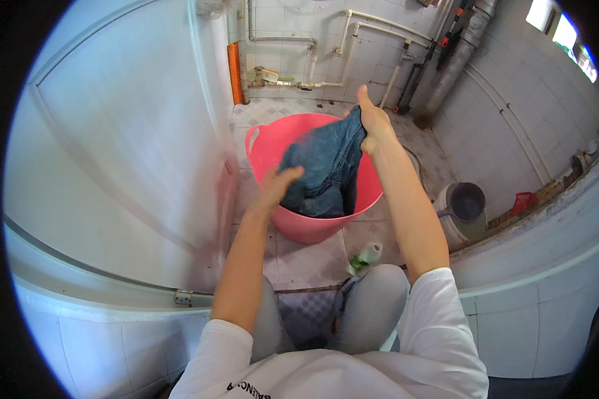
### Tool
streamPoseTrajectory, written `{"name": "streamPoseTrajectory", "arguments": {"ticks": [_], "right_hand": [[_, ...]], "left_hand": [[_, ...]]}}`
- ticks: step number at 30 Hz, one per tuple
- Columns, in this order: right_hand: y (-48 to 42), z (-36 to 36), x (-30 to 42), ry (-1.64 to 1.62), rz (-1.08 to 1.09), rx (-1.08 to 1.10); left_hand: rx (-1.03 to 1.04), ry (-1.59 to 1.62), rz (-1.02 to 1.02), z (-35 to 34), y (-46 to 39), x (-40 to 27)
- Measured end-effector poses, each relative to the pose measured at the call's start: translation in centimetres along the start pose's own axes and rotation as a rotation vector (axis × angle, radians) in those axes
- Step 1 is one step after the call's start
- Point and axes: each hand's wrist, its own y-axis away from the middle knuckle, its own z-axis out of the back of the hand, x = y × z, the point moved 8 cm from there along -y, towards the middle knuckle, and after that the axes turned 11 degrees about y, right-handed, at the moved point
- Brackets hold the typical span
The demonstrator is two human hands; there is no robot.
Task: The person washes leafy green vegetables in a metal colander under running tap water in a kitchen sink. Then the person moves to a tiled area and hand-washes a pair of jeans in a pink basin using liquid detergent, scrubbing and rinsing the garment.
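A blue denim garment (324,154) hangs in folds over and inside a pink plastic tub (307,229) with a loop handle at its left. My right hand (374,122) has a raised upper edge of the denim between its thumb and fingers, above the tub's right back rim. At the left side of the cloth, my left hand (279,187) is slightly blurred, its thumb lying over the denim and its fingers mostly hidden behind. The lower part of the garment rests down in the tub.
Near my right knee a white and green bottle (367,257) lies on the tiled floor. A dark dipper (466,202) sits on a white bucket (451,232) at the right. A white door (130,149) stands at the left; pipes (329,85) run along the back wall.
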Motion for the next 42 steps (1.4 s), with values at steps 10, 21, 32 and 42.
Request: {"name": "streamPoseTrajectory", "arguments": {"ticks": [10, 21, 32, 42], "right_hand": [[6.5, -5.9, -5.5, 0.494, 0.82, 0.249], [5.4, -7.4, -8.2, 1.14, 0.979, -0.145], [-13.6, 8.2, -7.3, 0.694, 0.234, -0.049], [-24.9, 8.9, -21.9, 1.554, 0.296, 0.265]], "left_hand": [[-0.198, 0.709, 0.08, 2.7, -1.9, 4.6], [-0.166, 0.466, 0.195, 1.5, -1.6, 7.6], [-0.13, -0.498, 0.225, 3.0, -13.8, 2.0], [-0.046, -1.446, 0.221, 13.1, -24.8, 14.3]]}}
